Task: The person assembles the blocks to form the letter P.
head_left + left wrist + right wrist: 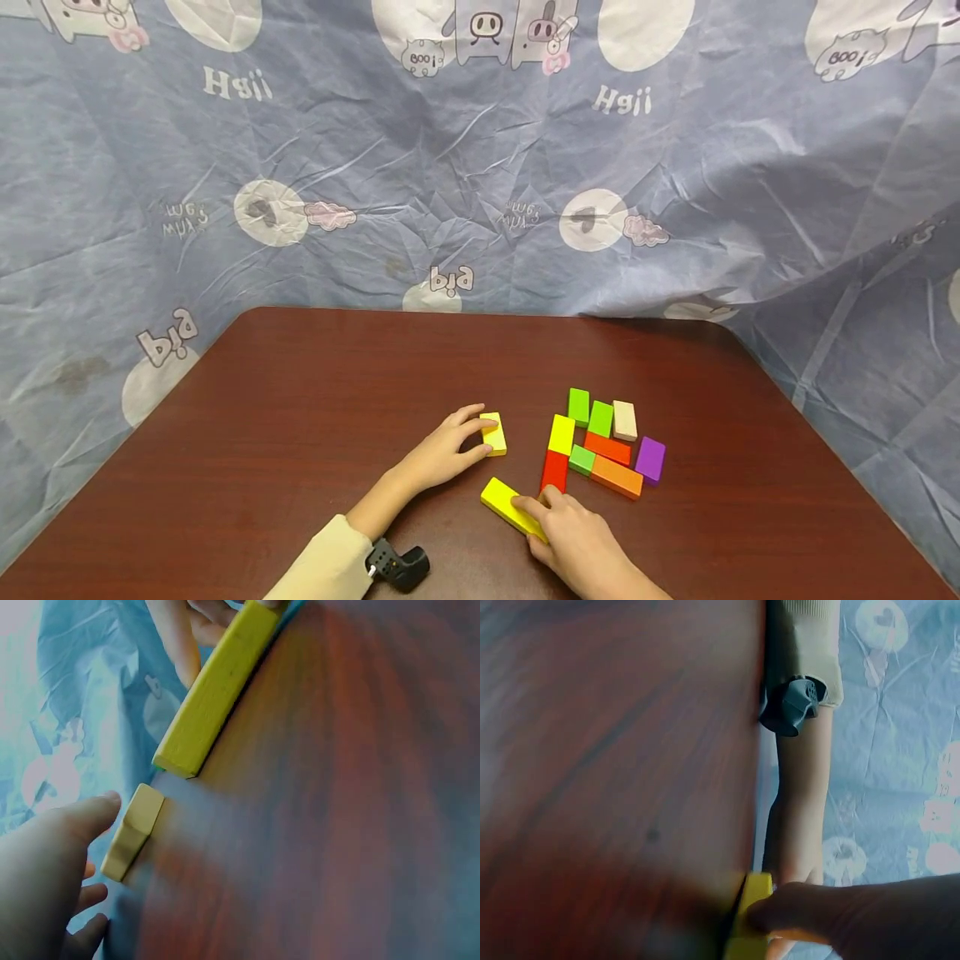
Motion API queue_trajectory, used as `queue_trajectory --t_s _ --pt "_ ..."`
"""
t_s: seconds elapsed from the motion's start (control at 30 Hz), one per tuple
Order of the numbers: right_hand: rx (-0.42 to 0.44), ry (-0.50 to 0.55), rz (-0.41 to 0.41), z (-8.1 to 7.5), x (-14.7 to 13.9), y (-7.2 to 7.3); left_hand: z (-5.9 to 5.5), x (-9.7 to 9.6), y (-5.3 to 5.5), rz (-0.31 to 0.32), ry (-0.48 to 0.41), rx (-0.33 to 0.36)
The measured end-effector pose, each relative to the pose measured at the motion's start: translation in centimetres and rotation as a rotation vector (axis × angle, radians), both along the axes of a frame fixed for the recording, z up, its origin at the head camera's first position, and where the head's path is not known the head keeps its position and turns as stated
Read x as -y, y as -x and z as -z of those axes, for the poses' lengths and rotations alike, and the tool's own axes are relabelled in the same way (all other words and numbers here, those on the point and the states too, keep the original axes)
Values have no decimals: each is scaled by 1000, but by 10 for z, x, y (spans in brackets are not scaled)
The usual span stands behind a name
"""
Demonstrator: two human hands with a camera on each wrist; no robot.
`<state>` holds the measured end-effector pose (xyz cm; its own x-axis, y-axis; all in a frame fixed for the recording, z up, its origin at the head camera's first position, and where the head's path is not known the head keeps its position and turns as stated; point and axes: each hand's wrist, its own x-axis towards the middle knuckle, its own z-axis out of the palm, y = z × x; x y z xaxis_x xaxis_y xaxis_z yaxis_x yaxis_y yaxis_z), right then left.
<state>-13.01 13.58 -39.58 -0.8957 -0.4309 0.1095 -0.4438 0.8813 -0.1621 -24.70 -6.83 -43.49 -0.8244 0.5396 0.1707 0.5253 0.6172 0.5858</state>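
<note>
My left hand [444, 450] is spread beside a small pale yellow block [494, 435], its index fingertip over the block's edge. In the left wrist view, the thumb of that left hand [45, 862] stands slightly apart from the pale yellow block [133, 834]. A long bright yellow block [502, 502] lies slanted on the table, its near end in the grip of my right hand [581, 542]. The left wrist view shows the long yellow block [217, 694] with fingers at its far end. In the right wrist view, the thumb presses the yellow block [758, 889].
Right of the hands lie a yellow block [562, 434], a red block [554, 472], green blocks [578, 407], another red block [609, 448], an orange block [617, 477], a cream block [625, 420] and a purple block [650, 460]. A patterned cloth [480, 167] hangs behind the table [337, 375].
</note>
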Motion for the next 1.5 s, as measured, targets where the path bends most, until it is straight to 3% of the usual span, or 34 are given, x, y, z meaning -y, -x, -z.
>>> queue_trajectory --t_s 0.1,0.2,0.37,0.53,0.73,0.83,1.1,1.33,1.5 --pt "-23 -10 -2 3 5 -1 2 5 -5 26 9 25" --pt "8 32 -19 4 10 1 3 7 -8 47 17 23" --pt "95 204 -62 9 15 9 5 8 -11 84 49 5" --pt "76 355 -133 20 17 19 5 9 -13 83 75 10" --pt "14 377 -36 28 18 28 6 9 -12 83 76 17" --pt "31 367 -18 30 18 31 6 9 -11 94 81 15" --pt "224 485 -43 30 15 36 3 9 -11 119 115 9" --pt "266 556 -35 31 14 37 1 9 -13 126 135 11" --pt "317 586 -71 23 9 39 3 8 -13 128 136 -25"
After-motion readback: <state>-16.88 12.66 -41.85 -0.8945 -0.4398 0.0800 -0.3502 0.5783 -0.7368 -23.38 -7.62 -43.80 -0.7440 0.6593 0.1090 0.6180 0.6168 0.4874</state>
